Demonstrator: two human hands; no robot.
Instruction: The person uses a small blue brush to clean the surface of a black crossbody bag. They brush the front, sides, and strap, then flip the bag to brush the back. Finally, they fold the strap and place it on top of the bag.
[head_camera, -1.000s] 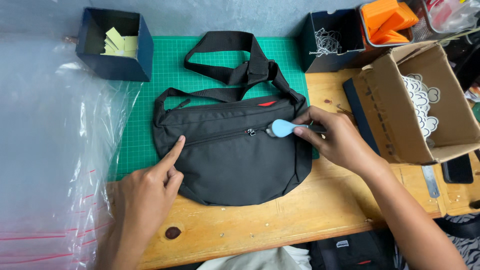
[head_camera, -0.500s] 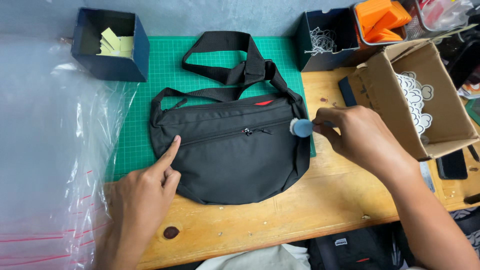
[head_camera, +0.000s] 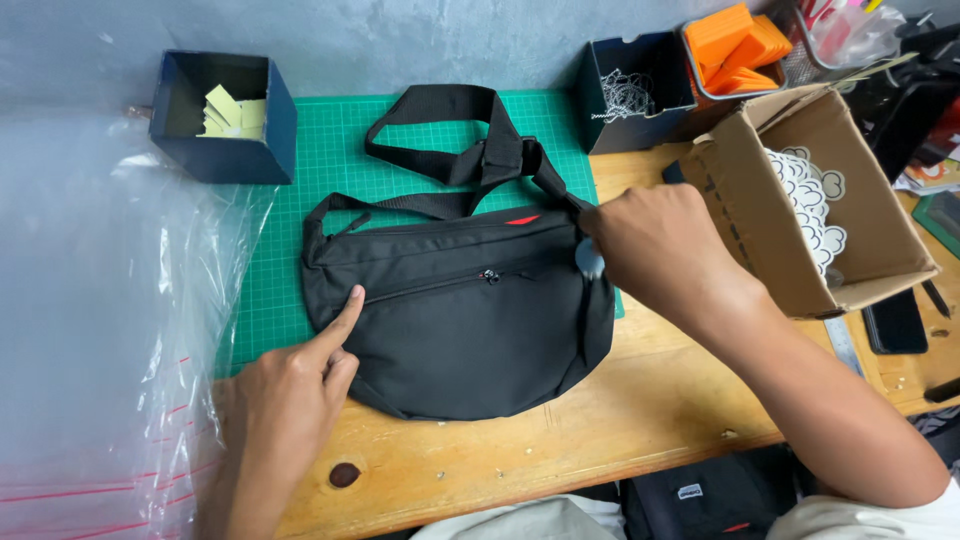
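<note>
Roughly centred on the tabletop: black bag, lying flat, half on the green cutting mat, lower half on bare wood. Long axis runs left to right across the view; curved belly toward the person, straight top edge and strap away. Zip line slants slightly up to the right, puller near the middle.

Right hand sits at the bag's right end, where strap meets body. Its grip is closed around a small pale blue-grey object, only partly visible under the fingers; kind not clear. That object touches or nearly touches the right edge of the bag. So the bag lies to the left of this grip, its full length stretching away from it.

Left hand at the opposite, lower-left edge. Index finger extended and pressing on the fabric, other fingers curled under; it holds nothing, only pins the bag down. Each hand is at its own end; right is nearer the strap junction.

Materials: bag of matte woven synthetic, soft, slightly puffed, small red tab on top seam. Strap flat webbing, looped loosely. Mat gridded, smooth. Tabletop pale wood with a dark knot.

Around: clear plastic sheet at left, crinkled; blue box with yellow slips; second blue box with metal chains; cardboard box with white cutouts; orange pieces at far right.
</note>
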